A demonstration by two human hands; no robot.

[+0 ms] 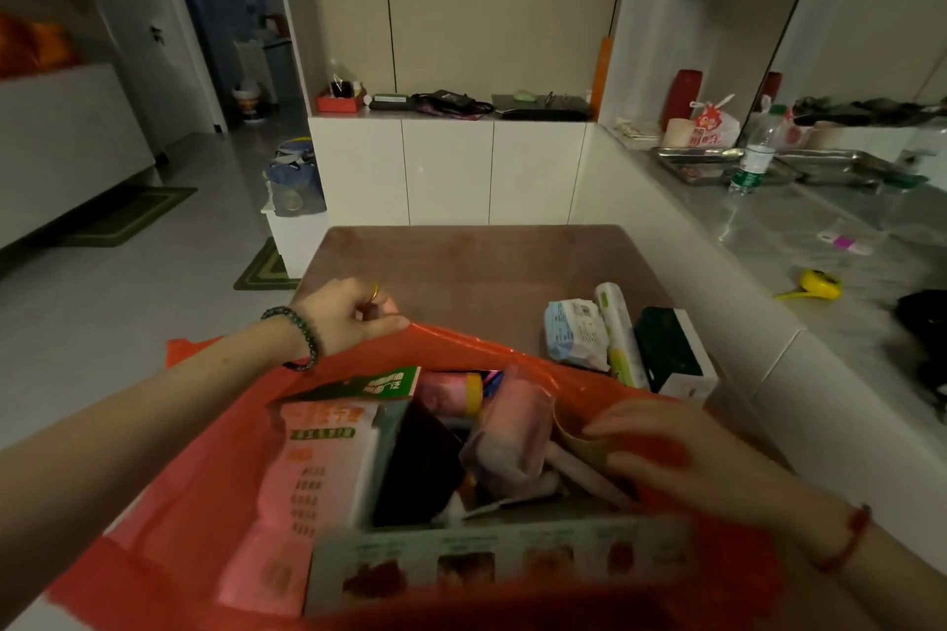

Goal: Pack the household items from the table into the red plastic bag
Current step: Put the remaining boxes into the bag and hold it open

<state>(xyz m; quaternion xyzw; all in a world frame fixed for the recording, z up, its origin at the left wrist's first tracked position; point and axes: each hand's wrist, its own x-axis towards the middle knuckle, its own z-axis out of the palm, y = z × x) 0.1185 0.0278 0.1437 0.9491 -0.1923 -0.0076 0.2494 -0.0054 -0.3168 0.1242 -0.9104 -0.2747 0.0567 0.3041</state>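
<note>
Left hand (353, 313) pinches the far rim of the red plastic bag (205, 451) at 11 o'clock. Right hand (661, 456) lies blurred at the mouth's 3 o'clock edge, grip indeterminable. Recommended: keep the mouth stretched wide. Pale blue soft packet (574, 333), white-and-green tube (620, 338) and black-and-white box (676, 359) lie on the brown table (461, 261), at 1 o'clock beyond the right hand.

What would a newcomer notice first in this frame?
The red plastic bag fills the foreground, open and crammed with boxes and packets. The left hand pinches its far rim; the right hand is at its right edge. Beyond, on the table, a wipes pack, a white-green roll and a black-and-white box remain.
</note>
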